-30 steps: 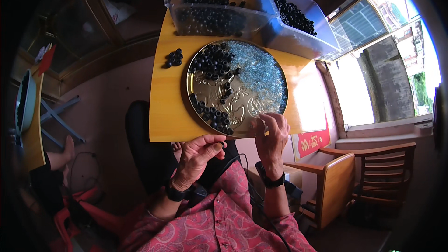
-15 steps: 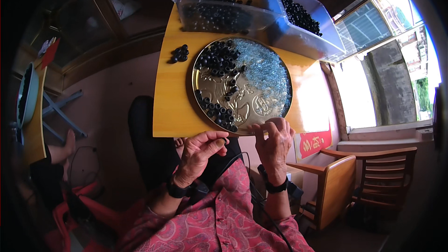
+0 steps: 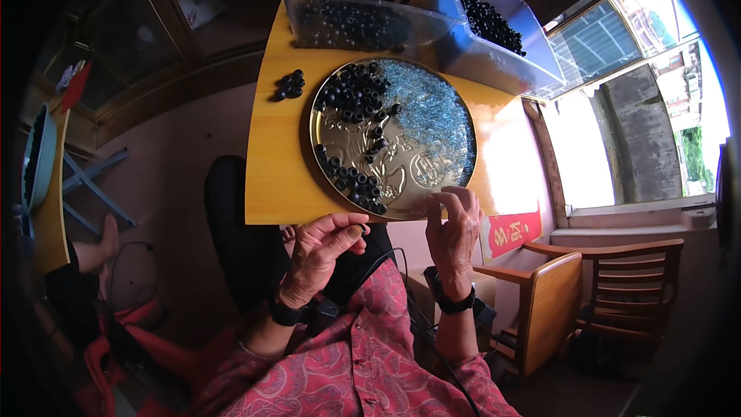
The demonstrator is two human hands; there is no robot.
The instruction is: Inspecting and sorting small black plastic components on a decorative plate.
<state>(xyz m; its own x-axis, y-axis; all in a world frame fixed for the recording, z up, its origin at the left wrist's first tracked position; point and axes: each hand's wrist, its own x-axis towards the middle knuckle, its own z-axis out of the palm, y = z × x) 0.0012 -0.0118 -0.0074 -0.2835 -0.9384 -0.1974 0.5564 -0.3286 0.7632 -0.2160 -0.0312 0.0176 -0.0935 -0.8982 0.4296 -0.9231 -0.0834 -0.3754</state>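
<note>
A round gold metal tray (image 3: 417,174) lies on a small yellow wooden table (image 3: 282,162). It holds black ring beads (image 3: 353,93) at the left and tiny pale blue beads (image 3: 428,112) at the right. My left hand (image 3: 324,247) sits just below the table's near edge, fingers pinched on a small black ring bead (image 3: 363,227). My right hand (image 3: 455,228) hovers at the tray's near rim, fingers curled together, apparently pinching something too small to make out.
Two clear plastic bins of black beads (image 3: 351,20) (image 3: 494,31) stand at the table's far side. A small pile of black rings (image 3: 289,85) lies left of the tray. A wooden chair (image 3: 594,301) stands to the right, a window behind it.
Both hands have drawn back from the tray toward my body. The left hand has closed on a black bead. The view has shifted slightly.
</note>
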